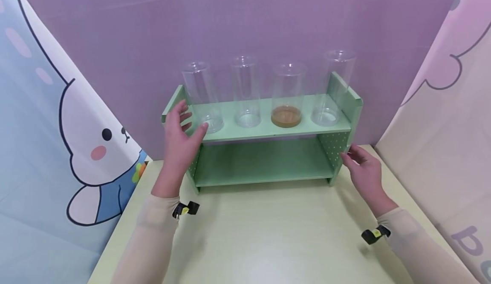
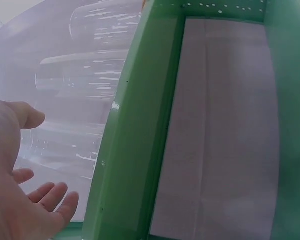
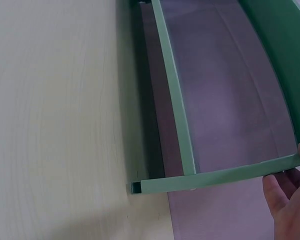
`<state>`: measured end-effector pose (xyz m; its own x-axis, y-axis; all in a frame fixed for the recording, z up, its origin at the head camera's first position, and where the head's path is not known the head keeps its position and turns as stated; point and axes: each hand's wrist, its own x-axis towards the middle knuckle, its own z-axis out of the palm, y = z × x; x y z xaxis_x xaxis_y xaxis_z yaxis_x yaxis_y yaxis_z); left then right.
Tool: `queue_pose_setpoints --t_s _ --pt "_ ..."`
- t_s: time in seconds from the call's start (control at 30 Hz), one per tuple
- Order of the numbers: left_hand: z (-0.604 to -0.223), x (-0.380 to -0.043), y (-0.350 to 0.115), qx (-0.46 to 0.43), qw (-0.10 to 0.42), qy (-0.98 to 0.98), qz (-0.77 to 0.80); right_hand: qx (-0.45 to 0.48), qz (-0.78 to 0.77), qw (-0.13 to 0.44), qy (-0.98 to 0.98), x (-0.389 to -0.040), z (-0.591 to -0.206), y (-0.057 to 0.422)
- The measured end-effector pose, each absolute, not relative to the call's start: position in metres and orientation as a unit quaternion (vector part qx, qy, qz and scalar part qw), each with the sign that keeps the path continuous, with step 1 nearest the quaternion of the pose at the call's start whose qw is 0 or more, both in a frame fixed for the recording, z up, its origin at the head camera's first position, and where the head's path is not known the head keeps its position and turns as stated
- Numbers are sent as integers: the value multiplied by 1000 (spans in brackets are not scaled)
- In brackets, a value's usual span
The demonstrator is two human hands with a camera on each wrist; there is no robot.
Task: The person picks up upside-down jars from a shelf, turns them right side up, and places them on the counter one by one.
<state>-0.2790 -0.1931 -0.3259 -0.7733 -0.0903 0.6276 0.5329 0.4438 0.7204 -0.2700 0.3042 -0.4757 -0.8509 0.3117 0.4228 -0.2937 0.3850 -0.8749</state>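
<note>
A green two-tier shelf point(image 1: 264, 158) stands on the table. Four clear cups line its upper board: a leftmost cup point(image 1: 203, 90), a second cup point(image 1: 247, 88), a third cup with brown liquid point(image 1: 286, 116) and a rightmost cup point(image 1: 326, 116). My left hand point(image 1: 182, 133) is beside the leftmost cup, thumb and fingers spread apart, with nothing held. In the left wrist view that hand point(image 2: 25, 175) is close to the clear cups. My right hand point(image 1: 364, 169) pinches the front edge of the shelf's right side panel. The right wrist view shows fingers point(image 3: 276, 195) at that panel.
The pale table top point(image 1: 264, 233) extends in front of the shelf. Behind stands a purple cloth point(image 1: 245, 15). A cartoon-printed cloth point(image 1: 96, 156) borders the left side and another printed cloth point(image 1: 441, 147) the right. The lower board point(image 1: 264, 164) lies below the cups.
</note>
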Motion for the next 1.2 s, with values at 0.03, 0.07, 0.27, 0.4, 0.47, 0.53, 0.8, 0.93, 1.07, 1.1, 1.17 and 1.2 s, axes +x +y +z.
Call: queue_pose_setpoints --t_s 0.03,0.07,0.27,0.4,0.47,0.53,0.8,0.93,1.07,1.1,1.17,1.2 --pt "-324 -281 -192 -137 306 -794 -508 -5 554 275 -786 -270 -476 304" --pt "-323 -282 -191 -135 306 -794 -508 -4 555 276 -785 -270 -477 304" --pt "-317 -295 -185 -118 306 -803 -498 3 551 279 -786 -270 -476 305" --pt "-315 -303 -184 -118 314 -802 -493 4 550 278 -787 -269 -475 303" --pt "-315 -307 -184 -119 313 -801 -497 5 551 278 -787 -268 -474 302" --pt "-315 -310 -183 -117 308 -799 -503 8 553 279 -785 -268 -474 302" --pt "-313 -318 -179 -101 281 -803 -516 8 544 282 -790 -267 -475 302" --pt "-313 -321 -178 -101 273 -799 -526 10 534 286 -796 -268 -476 303" --pt "-313 -322 -179 -105 270 -794 -535 9 533 288 -796 -268 -476 304" --pt "-313 -322 -179 -106 270 -792 -538 9 535 287 -795 -268 -476 304" --pt "-313 -322 -179 -105 269 -791 -539 9 540 284 -792 -268 -476 304" --pt "-313 -322 -179 -105 269 -791 -540 9 542 284 -791 -268 -476 303"
